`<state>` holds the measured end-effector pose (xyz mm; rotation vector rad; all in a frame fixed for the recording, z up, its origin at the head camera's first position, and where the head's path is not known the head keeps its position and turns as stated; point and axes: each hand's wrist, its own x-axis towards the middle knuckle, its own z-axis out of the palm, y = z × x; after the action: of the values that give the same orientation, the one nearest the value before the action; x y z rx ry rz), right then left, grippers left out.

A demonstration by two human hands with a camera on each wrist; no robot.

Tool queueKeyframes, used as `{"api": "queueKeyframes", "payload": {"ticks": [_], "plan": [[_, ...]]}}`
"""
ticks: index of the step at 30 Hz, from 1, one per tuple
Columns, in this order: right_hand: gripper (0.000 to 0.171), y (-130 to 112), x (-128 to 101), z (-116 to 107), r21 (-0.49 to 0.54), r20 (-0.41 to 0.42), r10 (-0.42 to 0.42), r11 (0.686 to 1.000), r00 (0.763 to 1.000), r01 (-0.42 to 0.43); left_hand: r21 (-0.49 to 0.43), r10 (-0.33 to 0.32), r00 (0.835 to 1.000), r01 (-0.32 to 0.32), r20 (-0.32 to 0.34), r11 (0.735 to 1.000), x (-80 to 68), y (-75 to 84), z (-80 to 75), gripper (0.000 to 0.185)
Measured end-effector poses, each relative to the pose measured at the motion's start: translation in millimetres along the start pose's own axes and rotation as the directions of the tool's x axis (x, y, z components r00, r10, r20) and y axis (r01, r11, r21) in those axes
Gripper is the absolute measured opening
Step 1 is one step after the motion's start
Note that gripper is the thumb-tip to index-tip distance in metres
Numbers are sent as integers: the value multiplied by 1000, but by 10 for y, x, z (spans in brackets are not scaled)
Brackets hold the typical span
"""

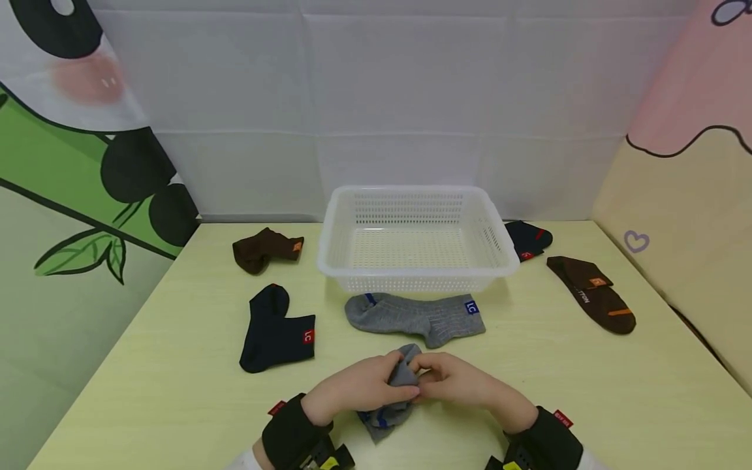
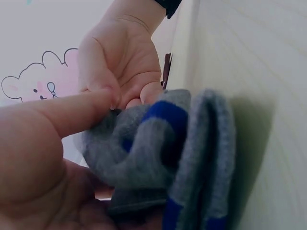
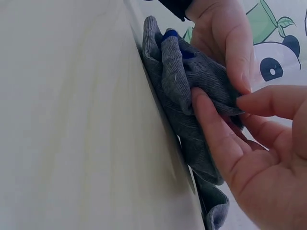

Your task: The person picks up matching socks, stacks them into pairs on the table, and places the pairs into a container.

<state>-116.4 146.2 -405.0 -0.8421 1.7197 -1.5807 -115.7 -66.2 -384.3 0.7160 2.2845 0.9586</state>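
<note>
I see a white basket [image 1: 417,282] near the back of my table [image 1: 176,405], and a flat grey sock [image 1: 418,318] just in front. A brown sock [image 1: 267,250] and a dark sock [image 1: 276,336] lie on my left. Another dark sock [image 1: 530,239] and another brown sock [image 1: 590,295] lie on my right. A purple heart [image 1: 636,241] is on the wall [image 1: 675,209].

The grey knit sock [image 1: 402,377] (marked with blue) is bunched and folded at the lower centre of the head view, pinched in fingers [image 1: 404,393].

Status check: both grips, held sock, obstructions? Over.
Left grip and right grip both on bunched grey sock. Second grey sock lies just beyond, before the basket. No obstruction seen.
</note>
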Motion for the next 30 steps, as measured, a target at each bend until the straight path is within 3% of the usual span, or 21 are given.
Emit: {"api": "queueKeyframes", "payload": {"ticks": [4,8,12,15,19,24,27,30], "plan": [[35,25,-10,4,69,3,-35,997,999,34,4,14,1000,-14,-13,1000,7,3,11,27],[36,34,-9,-7,112,-63,-53,992,997,60,8,9,999,-9,-36,1000,19,7,36,19],[25,33,7,-35,-61,-240,-84,996,967,71,20,2,999,-1,-52,1000,20,21,39,13],[20,31,13,-51,-246,-308,-114,969,945,37,25,-6,999,7,-49,1000,17,27,34,11],[36,37,11,-52,-393,-268,-59,918,962,-54,69,4,999,-1,-49,998,22,11,33,20],[55,55,-7,-48,-486,-198,10,867,980,-108,174,80,996,-70,-50,982,23,8,16,32],[52,74,-20,-58,-508,-170,19,855,985,-104,192,105,994,-98,-28,977,19,26,6,27],[35,99,-12,-75,-476,-166,0,876,986,-81,156,112,993,-107,-23,982,19,48,-8,12]]}}
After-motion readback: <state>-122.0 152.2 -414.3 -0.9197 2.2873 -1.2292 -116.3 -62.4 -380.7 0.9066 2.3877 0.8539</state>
